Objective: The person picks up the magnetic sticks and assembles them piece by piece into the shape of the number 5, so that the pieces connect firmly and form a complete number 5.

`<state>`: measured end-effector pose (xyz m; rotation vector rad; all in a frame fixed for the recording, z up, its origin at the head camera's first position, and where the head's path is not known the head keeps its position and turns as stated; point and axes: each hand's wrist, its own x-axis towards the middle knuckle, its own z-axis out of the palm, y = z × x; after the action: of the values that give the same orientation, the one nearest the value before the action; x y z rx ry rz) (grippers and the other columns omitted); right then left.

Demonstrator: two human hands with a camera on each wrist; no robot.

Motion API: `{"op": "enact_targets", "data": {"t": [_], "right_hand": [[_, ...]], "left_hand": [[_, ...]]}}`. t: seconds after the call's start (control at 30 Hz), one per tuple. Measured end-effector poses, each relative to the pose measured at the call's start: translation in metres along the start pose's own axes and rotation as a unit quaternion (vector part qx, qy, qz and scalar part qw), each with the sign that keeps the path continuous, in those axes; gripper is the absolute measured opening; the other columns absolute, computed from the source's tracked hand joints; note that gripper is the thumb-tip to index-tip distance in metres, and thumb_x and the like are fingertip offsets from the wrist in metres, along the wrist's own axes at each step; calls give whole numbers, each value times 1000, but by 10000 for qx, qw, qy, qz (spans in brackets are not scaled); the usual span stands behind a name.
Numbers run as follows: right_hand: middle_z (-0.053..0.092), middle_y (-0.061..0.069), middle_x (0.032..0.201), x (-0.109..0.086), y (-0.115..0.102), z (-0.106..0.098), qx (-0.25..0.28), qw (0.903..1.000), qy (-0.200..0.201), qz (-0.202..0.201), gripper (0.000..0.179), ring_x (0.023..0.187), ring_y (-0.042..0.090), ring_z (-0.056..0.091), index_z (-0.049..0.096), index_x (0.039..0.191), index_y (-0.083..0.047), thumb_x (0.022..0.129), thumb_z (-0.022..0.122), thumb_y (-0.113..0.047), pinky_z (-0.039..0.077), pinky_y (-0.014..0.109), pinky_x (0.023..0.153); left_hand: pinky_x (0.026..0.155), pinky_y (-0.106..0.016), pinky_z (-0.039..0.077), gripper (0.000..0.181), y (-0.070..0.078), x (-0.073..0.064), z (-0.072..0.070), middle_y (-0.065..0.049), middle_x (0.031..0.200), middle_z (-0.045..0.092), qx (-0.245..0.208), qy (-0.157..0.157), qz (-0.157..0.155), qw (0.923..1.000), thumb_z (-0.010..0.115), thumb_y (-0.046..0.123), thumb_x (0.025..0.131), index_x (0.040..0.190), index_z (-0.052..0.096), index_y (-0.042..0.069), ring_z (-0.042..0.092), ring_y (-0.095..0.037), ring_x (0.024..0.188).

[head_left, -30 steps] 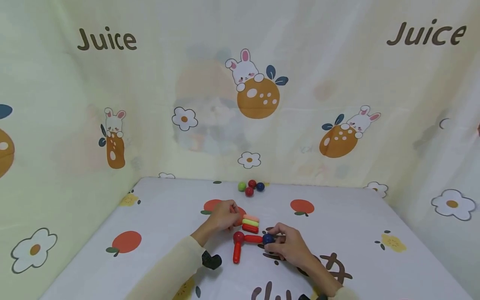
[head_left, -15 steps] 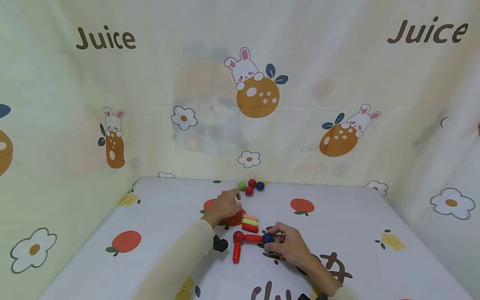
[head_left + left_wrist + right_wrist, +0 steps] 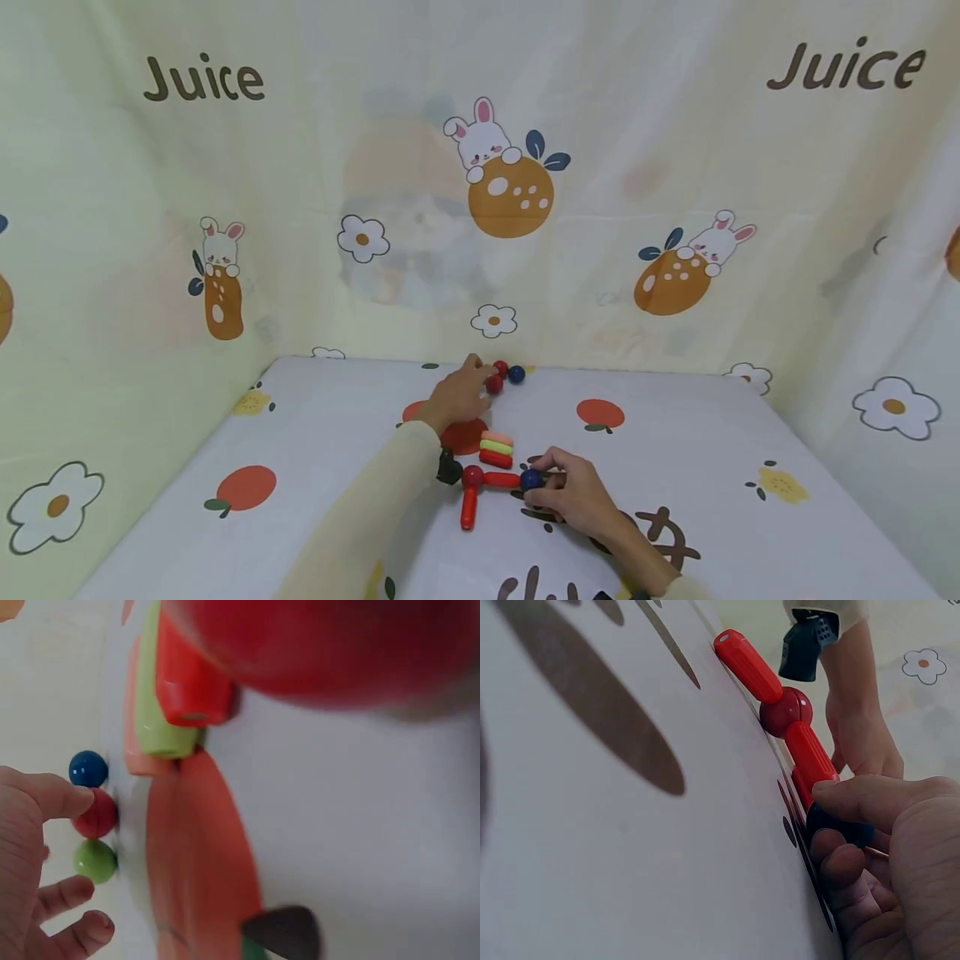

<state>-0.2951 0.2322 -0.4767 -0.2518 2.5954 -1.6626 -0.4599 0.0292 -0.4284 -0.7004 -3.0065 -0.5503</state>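
Observation:
My right hand (image 3: 579, 493) pinches a dark blue ball (image 3: 531, 479) between thumb and fingers. That ball sits at the end of a red rod (image 3: 501, 480), whose other end meets a red ball (image 3: 472, 477). From this red ball a second red rod (image 3: 468, 510) points toward me, making an L shape. My left hand (image 3: 459, 395) reaches over the table to the far balls, fingers spread. In the left wrist view its thumb and fingers stand around a green ball (image 3: 94, 860), which the hand hides in the head view.
Beside the left hand are two red balls (image 3: 494, 384) and another blue ball (image 3: 517, 374). A pink rod (image 3: 497, 437), a light green rod (image 3: 496, 447) and a red rod (image 3: 496, 459) lie side by side behind the L shape. A printed cloth wall (image 3: 420, 325) rises behind.
My left hand has moved forward from beside the three loose rods to the far balls, covering the green one. The right hand has stayed on the blue ball.

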Motion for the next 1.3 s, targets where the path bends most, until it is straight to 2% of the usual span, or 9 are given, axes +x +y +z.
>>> {"op": "enact_targets", "data": {"t": [0.1, 0.23, 0.4, 0.6, 0.67, 0.8, 1.0, 1.17, 1.3], "right_hand": [[68, 7, 80, 0, -1, 1, 4, 10000, 1, 22, 36, 57, 19, 55, 64, 113, -6, 84, 83, -15, 50, 28, 53], [67, 7, 80, -1, -3, 1, 20, 10000, -3, 64, 36, 57, 18, 55, 64, 113, -6, 84, 83, -15, 49, 27, 53], [67, 7, 82, -1, -2, 0, 26, 10000, 52, 67, 35, 56, 19, 54, 64, 112, -6, 84, 83, -15, 49, 27, 53], [68, 8, 82, -1, 2, 1, 23, 10000, 7, 9, 35, 56, 19, 55, 64, 112, -6, 84, 83, -16, 49, 27, 53], [68, 7, 81, 0, 3, 1, 3, 10000, -1, -6, 35, 56, 19, 55, 64, 112, -6, 84, 83, -16, 49, 28, 52], [68, 7, 82, 2, 3, 2, -66, 10000, 5, 0, 36, 56, 18, 55, 64, 112, -7, 84, 83, -17, 49, 28, 52], [68, 6, 86, 3, -1, 2, -74, 10000, 17, -1, 36, 56, 18, 55, 64, 112, -7, 83, 84, -14, 49, 27, 51], [69, 7, 86, 1, -2, 1, -53, 10000, 25, 37, 35, 57, 18, 55, 64, 112, -6, 83, 83, -13, 48, 26, 51], [69, 6, 88, 1, -3, 2, -51, 10000, 31, 69, 35, 58, 18, 55, 64, 112, -7, 83, 83, -13, 48, 27, 51]], "left_hand": [[97, -43, 54, 60, 6, 2, -2, -2, 154, 42, 153, -199, 208, 9995, 69, 22, 96, 152, 48, 27, 56, -24, 123], [105, -48, 48, 56, 13, 5, 0, 1, 158, 42, 359, -598, 80, 9975, 64, 25, 99, 153, 47, 28, 48, -24, 135], [101, -41, 51, 50, 21, 6, 0, 0, 146, 49, 736, -688, 78, 9949, 63, 30, 101, 149, 52, 26, 54, -19, 115], [84, -32, 53, 44, 18, 6, 3, -1, 124, 52, 854, -773, -97, 9933, 64, 32, 100, 142, 59, 24, 54, -17, 100], [79, -31, 51, 36, 15, 6, 5, 0, 113, 56, 743, -882, -209, 9931, 65, 32, 99, 134, 65, 22, 54, -16, 95], [79, -31, 49, 22, 5, 6, 9, 1, 97, 58, 524, -996, -167, 9935, 65, 28, 99, 119, 69, 20, 55, -15, 91], [85, -33, 52, 25, -7, -3, 8, 1, 101, 60, -187, -707, 48, 9973, 71, 22, 96, 120, 70, 15, 54, -17, 96], [83, -33, 53, 24, -15, -12, 5, -1, 98, 60, -639, -535, 163, 9964, 76, 19, 92, 113, 69, 11, 55, -18, 94], [83, -34, 53, 27, -21, -21, 4, 0, 98, 62, -914, -543, 135, 9942, 78, 21, 90, 113, 69, 11, 55, -18, 95]]}}
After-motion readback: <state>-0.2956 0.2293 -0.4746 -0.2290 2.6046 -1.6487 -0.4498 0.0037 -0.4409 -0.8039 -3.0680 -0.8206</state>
